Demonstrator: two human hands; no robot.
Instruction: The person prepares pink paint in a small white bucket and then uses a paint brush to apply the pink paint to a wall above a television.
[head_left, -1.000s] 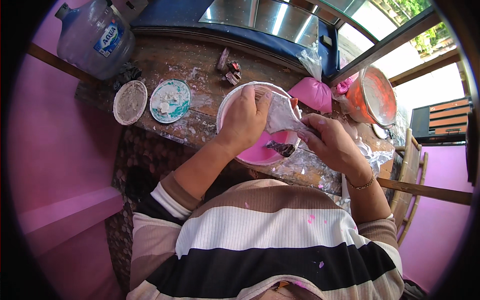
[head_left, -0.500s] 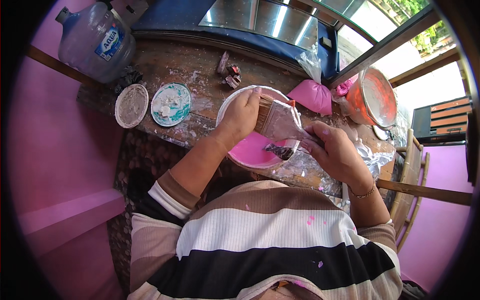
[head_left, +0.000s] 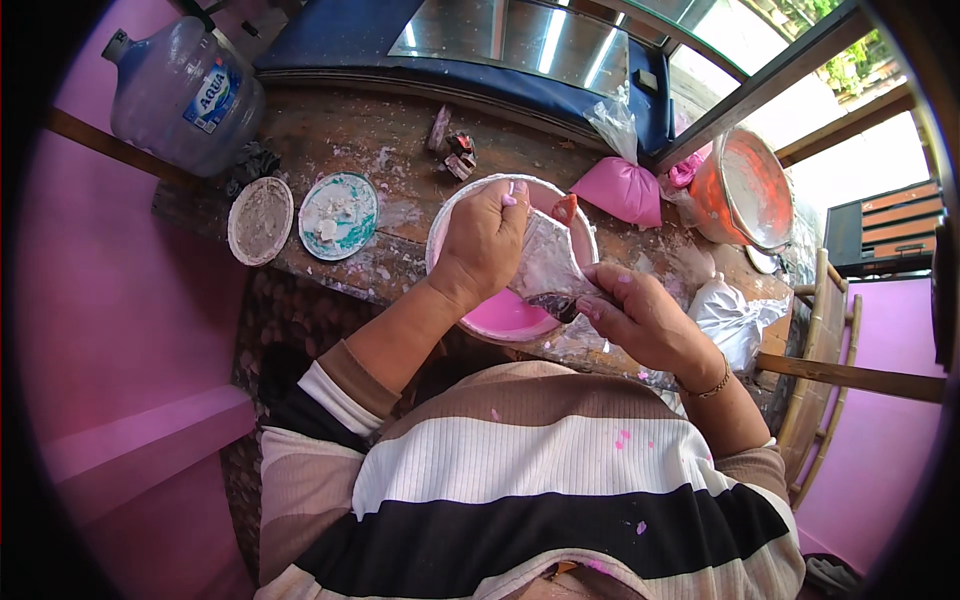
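Observation:
A white bowl [head_left: 455, 205] of pink liquid [head_left: 500, 318] stands on the worn wooden table [head_left: 340, 140] in front of me. Over it, my left hand [head_left: 487, 240] grips the wide upper end of a clear plastic bag [head_left: 545, 262] smeared with white. My right hand [head_left: 635, 315] pinches the bag's dark, narrow lower end above the pink liquid. A small orange piece [head_left: 565, 207] shows at the bowl's far rim, behind the bag.
A big clear water jug [head_left: 185, 95] stands at the far left. Next to it lie a round grey lid [head_left: 260, 220] and a teal-and-white plate [head_left: 339, 215]. A pink filled bag [head_left: 625, 188], an orange bucket [head_left: 745, 190], a white bag [head_left: 730, 320] and a wooden chair [head_left: 830, 370] are to the right.
Both hands have shifted slightly on the bag. My left hand has closed more over its top, and my right hand has moved to its narrow lower end.

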